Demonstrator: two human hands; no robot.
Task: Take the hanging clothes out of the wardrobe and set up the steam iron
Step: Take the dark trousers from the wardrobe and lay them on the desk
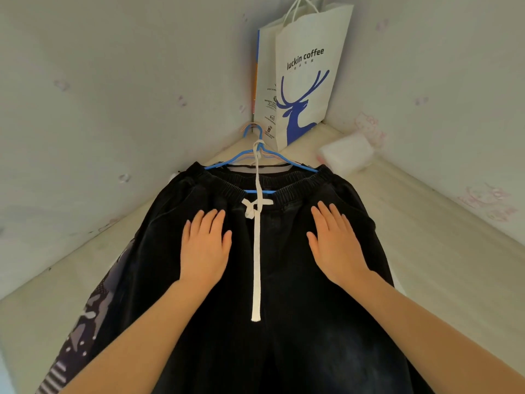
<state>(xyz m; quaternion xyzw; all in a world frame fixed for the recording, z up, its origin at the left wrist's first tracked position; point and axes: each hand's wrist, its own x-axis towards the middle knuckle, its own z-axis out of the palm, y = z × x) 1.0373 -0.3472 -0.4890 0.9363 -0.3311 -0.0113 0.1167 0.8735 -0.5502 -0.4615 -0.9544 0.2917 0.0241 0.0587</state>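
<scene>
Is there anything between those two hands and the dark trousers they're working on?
Nothing visible. The left hand and the right hand both lie flat, palms down, directly on the black trousers, one on each side of the white drawstring. The blue hanger sits beyond the fingertips, at the waistband.

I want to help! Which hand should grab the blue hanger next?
Hard to pick: left hand and right hand both lie flat on the black trousers, equally near the blue hanger.
</scene>
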